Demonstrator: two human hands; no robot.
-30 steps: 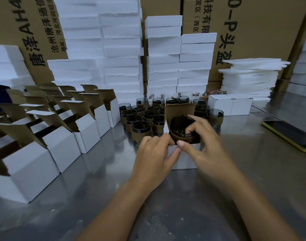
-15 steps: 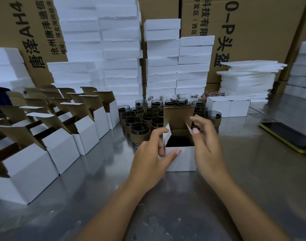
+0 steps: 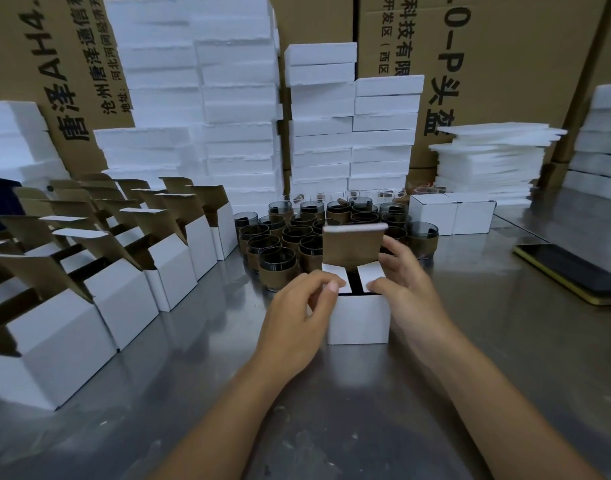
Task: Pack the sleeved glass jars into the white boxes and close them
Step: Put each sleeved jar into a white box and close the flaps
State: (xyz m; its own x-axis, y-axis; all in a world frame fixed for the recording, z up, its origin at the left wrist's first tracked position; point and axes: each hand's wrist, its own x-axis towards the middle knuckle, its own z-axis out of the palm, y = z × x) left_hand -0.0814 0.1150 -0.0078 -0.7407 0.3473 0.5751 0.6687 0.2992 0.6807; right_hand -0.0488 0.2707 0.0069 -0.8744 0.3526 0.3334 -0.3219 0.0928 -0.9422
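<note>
A white box (image 3: 359, 318) stands on the steel table (image 3: 505, 358) in front of the person, its two side flaps folded nearly flat over the opening and its brown-lined lid upright behind them. The left hand (image 3: 297, 308) grips the box's near left corner, curled fingers on the left flap. The right hand (image 3: 409, 282) clasps the right side, thumb on the other flap and fingers behind the lid. Just behind the box is a cluster of sleeved glass jars (image 3: 280, 252). Rows of open boxes (image 3: 124, 292) line the left; two closed boxes (image 3: 451, 214) and a phone (image 3: 571, 271) lie to the right. Foam stacks (image 3: 228, 98) rise behind.
</note>
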